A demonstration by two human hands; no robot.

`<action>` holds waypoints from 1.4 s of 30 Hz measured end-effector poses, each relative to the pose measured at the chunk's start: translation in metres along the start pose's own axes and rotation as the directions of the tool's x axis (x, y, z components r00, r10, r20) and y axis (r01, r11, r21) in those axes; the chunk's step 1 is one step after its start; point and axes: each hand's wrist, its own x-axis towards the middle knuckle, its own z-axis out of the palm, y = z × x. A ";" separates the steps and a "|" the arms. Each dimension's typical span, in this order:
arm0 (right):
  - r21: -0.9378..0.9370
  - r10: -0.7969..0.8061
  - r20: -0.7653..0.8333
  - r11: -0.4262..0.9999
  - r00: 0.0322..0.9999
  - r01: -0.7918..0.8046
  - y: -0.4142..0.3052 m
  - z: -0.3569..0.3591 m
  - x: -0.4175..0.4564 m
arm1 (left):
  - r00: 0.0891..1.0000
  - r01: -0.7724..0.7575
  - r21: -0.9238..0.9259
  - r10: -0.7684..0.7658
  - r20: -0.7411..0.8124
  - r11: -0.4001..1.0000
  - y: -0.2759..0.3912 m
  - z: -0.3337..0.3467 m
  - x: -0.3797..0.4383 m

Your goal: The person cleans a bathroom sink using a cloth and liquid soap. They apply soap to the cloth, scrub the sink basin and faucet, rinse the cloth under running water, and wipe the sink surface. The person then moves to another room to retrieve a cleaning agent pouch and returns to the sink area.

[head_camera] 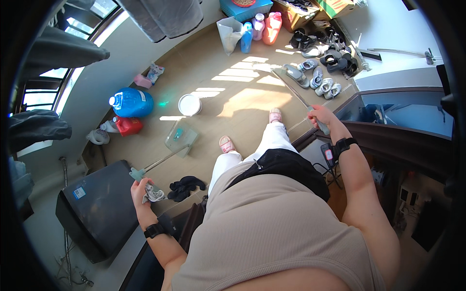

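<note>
My left hand grips the pale green top of a long-handled dustpan. Its translucent pan rests on the tiled floor ahead and to the left of my feet. A crumpled grey-white cloth shows beside my left fingers; whether I hold it too is unclear. With my right hand I hold the pale green grip of a broom. The broom's stick slants forward to the floor, and its pale bristle end lies in bright sunlight, close to a row of shoes.
A black washing machine or similar appliance stands at left, near dark socks. Along the left wall are a blue water jug and a red jug. A white bucket stands mid-floor. Bottles and cardboard boxes line the far side.
</note>
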 end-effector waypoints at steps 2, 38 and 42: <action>-0.035 0.019 -0.005 0.999 1.000 -0.019 -0.001 -0.026 -0.012 | 1.000 0.011 0.003 -0.011 -0.005 1.000 -0.001 0.014 -0.006; 0.061 0.063 0.187 0.995 0.980 -0.076 0.008 -0.148 0.046 | 0.967 -0.031 -0.191 -0.018 -0.252 0.981 -0.063 0.059 -0.127; 0.012 0.005 0.165 1.000 0.986 -0.007 0.016 -0.069 0.042 | 0.978 -0.057 -0.192 0.016 -0.209 0.980 -0.060 0.015 -0.112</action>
